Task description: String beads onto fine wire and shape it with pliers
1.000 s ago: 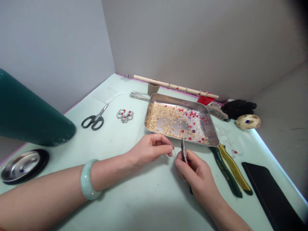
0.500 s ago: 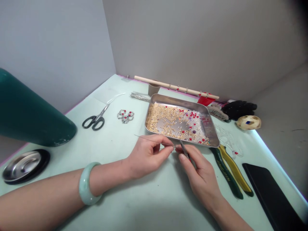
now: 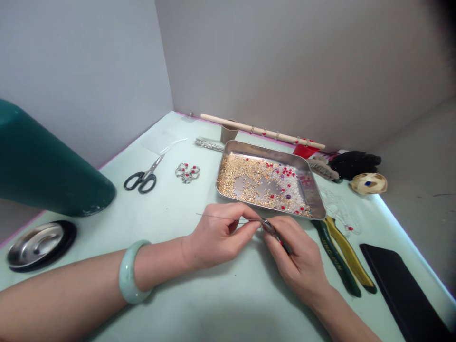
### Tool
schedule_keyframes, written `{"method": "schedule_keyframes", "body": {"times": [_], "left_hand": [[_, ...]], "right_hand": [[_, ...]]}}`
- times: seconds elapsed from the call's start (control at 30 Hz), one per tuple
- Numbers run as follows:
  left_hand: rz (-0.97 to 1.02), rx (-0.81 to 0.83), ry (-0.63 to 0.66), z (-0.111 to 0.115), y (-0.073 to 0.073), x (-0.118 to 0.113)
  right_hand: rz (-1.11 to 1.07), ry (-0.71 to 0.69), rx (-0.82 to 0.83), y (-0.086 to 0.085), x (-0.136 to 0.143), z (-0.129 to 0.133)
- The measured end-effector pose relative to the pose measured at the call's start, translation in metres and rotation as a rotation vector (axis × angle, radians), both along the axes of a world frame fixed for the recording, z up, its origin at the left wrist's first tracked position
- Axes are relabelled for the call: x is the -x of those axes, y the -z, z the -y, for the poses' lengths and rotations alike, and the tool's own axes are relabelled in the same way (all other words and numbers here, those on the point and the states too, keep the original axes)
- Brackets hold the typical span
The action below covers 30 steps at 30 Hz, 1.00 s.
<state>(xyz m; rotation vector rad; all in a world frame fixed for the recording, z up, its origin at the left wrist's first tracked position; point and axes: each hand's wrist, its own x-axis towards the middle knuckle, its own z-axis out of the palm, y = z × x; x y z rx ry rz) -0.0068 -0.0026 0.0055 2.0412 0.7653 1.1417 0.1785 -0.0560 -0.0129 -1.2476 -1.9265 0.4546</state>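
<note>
My left hand (image 3: 223, 235) pinches a thin metal wire (image 3: 213, 216) between thumb and forefinger, and one end of it sticks out to the left past the knuckles. Closed around a small pair of pliers (image 3: 272, 229), my right hand (image 3: 297, 254) brings their jaws up to the left fingertips. Whatever lies between the jaws is too small to make out. Just beyond both hands stands a metal tray (image 3: 269, 147) of gold, clear and red beads. A beaded wire piece with red beads (image 3: 187, 173) lies to the left of the tray.
Scissors (image 3: 144, 179) and a dark green cylinder (image 3: 53, 166) are on the left, near a shiny round lid (image 3: 39, 246). Green-and-yellow pliers (image 3: 342, 256) and a black flat object (image 3: 399, 289) lie right. Behind the tray, a wooden rod (image 3: 263, 130) rests across a cup (image 3: 229, 131).
The pliers in my right hand have turned, their jaws now pointing left at the left fingertips. The wire's free end has tipped lower. The whole view has shifted slightly.
</note>
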Motion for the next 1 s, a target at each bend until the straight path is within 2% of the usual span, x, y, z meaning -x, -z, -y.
{"method": "schedule_keyframes", "body": {"times": [0.1, 0.53, 1.0], "left_hand": [[0.001, -0.004, 0.005, 0.0, 0.0, 0.0], [-0.048, 0.171, 0.063, -0.007, -0.001, 0.003], [-0.082, 0.194, 0.107, -0.01, -0.004, 0.005]], "right_hand": [[0.016, 0.004, -0.026, 0.0, 0.0, 0.0], [0.057, 0.002, -0.027, -0.001, -0.002, -0.003], [0.099, 0.009, -0.037, -0.002, -0.004, -0.003]]}}
